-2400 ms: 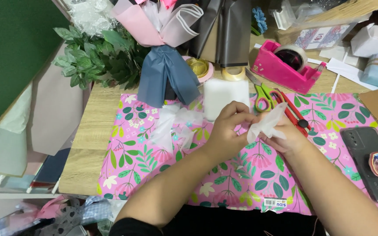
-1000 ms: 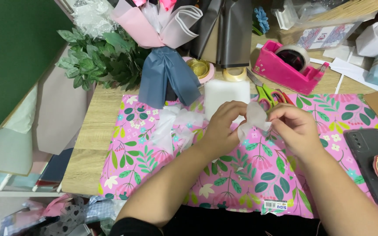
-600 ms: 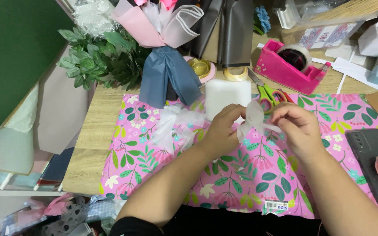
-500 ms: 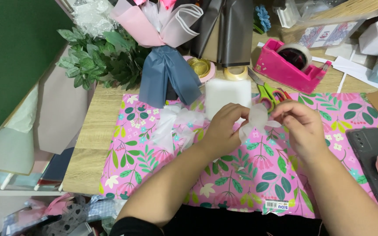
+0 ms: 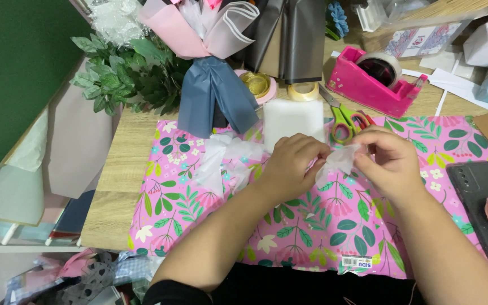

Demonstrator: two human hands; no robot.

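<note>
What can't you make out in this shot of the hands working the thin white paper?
Head view only:
- Thin white paper piece: its gripped part is hidden by left hand and right hand.
- Black phone: cut by the right edge.
- Green-handled scissors: handles partly behind the right hand.

Patterned mat [image 5: 312, 237] on counter [image 5: 114, 186]. Foam block [image 5: 293, 116] at mat's far edge, scissors [image 5: 343, 118] right of it, tape dispenser [image 5: 377, 79] farther right. Phone [image 5: 481, 203] near right. Leafy sprigs [image 5: 125, 73] far left.
</note>
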